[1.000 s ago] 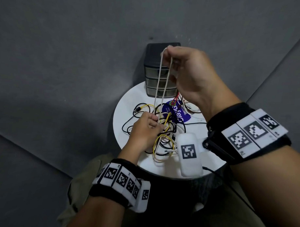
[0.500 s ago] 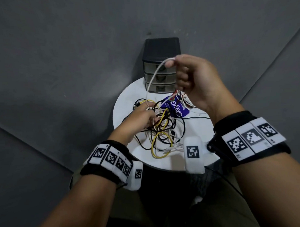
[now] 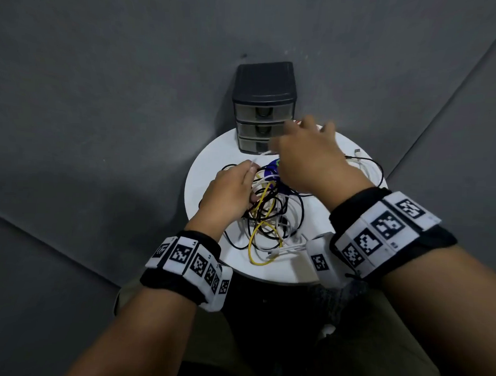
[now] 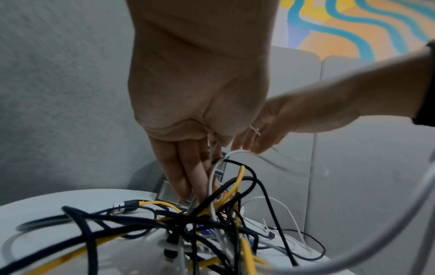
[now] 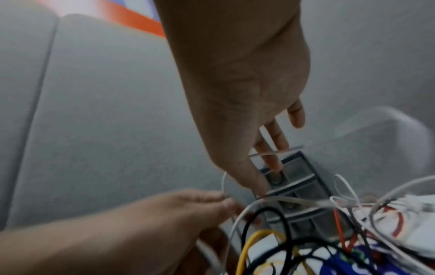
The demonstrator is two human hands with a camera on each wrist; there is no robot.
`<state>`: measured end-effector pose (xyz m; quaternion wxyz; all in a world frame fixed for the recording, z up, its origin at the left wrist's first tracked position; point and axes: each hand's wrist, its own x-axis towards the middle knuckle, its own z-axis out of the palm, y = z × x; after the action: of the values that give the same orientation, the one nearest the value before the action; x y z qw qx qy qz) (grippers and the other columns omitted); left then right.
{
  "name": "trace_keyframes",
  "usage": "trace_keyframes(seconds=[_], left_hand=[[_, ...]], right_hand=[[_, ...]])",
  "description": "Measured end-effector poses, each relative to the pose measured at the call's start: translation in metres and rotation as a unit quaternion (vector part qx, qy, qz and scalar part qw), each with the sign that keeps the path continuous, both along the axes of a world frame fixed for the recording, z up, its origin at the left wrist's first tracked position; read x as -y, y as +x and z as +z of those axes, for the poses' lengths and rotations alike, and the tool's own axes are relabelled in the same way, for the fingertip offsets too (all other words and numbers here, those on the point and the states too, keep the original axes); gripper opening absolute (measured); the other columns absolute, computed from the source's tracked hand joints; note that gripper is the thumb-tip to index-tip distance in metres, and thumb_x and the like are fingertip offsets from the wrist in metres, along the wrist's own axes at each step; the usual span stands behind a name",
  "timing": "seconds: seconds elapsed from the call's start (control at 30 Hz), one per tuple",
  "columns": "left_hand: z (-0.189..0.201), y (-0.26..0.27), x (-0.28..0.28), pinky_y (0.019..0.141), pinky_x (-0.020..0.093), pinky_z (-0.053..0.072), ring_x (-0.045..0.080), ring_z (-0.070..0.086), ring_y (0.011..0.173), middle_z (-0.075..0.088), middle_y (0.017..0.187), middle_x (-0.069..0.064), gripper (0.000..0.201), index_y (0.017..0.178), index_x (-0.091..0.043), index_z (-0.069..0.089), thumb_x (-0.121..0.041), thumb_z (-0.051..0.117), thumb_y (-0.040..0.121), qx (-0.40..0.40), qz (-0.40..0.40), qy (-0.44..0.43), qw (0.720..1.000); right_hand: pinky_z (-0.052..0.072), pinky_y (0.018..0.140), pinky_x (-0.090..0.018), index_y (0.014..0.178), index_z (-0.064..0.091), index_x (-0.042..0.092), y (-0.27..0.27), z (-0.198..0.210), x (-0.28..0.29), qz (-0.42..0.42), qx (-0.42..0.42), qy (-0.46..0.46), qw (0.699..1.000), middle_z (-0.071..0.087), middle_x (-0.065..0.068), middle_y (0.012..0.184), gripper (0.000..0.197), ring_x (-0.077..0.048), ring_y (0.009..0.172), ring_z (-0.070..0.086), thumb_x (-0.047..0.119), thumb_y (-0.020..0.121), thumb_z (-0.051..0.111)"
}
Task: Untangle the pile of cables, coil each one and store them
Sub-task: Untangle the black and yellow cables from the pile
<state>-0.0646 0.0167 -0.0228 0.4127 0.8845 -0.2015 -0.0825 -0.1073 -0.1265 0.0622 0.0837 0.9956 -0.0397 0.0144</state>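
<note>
A tangle of black, yellow and white cables [image 3: 268, 216] lies on the round white table [image 3: 211, 169]. My left hand [image 3: 251, 171] rests on the pile's left side and pinches a thin white cable [image 5: 224, 184] between thumb and forefinger; the other fingers point straight down into the pile in the left wrist view. My right hand [image 3: 299, 136] hovers blurred over the back of the pile, in front of the drawers. Its fingers are spread and straight. The thin white cable [image 5: 270, 153] lies loosely across them, not gripped.
A small black three-drawer unit [image 3: 264, 104] stands at the table's back edge, all drawers closed. More white cables [image 3: 363, 166] lie at the right rim. A blue labelled item [image 3: 272, 171] sits under the pile. Grey padded walls surround the table.
My right hand has dropped from above the drawers to just over the pile and opened, releasing the raised white loop. The left hand stays at the pile, still pinching the white cable.
</note>
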Motion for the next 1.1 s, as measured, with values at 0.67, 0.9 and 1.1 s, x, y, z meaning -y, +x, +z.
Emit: trace_keyframes(seconds=[0.67, 0.9, 1.1], left_hand=[[-0.025, 0.012, -0.004, 0.078, 0.042, 0.054, 0.031, 0.063, 0.085, 0.068, 0.078, 0.003, 0.031, 0.074, -0.028, 0.051, -0.043, 0.046, 0.101, 0.027, -0.006, 0.101, 0.995], [-0.015, 0.006, -0.003, 0.066, 0.035, 0.038, 0.017, 0.051, 0.07, 0.057, 0.061, -0.004, 0.045, 0.066, -0.021, 0.046, -0.037, 0.04, 0.107, 0.026, -0.001, 0.087, 0.996], [-0.012, 0.007, -0.001, 0.08, 0.042, 0.05, 0.025, 0.062, 0.086, 0.071, 0.076, 0.001, 0.033, 0.086, -0.019, 0.058, -0.031, 0.035, 0.107, 0.013, -0.019, 0.089, 0.996]], right_hand=[[0.03, 0.058, -0.022, 0.063, 0.063, 0.026, 0.009, 0.077, 0.029, 0.095, 0.523, 0.589, 0.609, 0.051, 0.017, 0.051, 0.035, -0.004, 0.052, 0.043, 0.013, 0.094, 0.056], [0.033, 0.061, -0.035, 0.061, 0.065, 0.028, 0.002, 0.05, 0.072, -0.035, 0.604, 0.573, 0.553, 0.054, 0.003, 0.061, 0.04, -0.021, 0.06, 0.045, 0.04, 0.096, 0.05], [0.022, 0.044, -0.024, 0.068, 0.066, 0.011, -0.01, -0.004, 0.052, -0.136, 0.306, 0.712, 0.617, 0.034, 0.004, 0.049, 0.058, -0.011, 0.044, 0.026, 0.044, 0.107, 0.038]])
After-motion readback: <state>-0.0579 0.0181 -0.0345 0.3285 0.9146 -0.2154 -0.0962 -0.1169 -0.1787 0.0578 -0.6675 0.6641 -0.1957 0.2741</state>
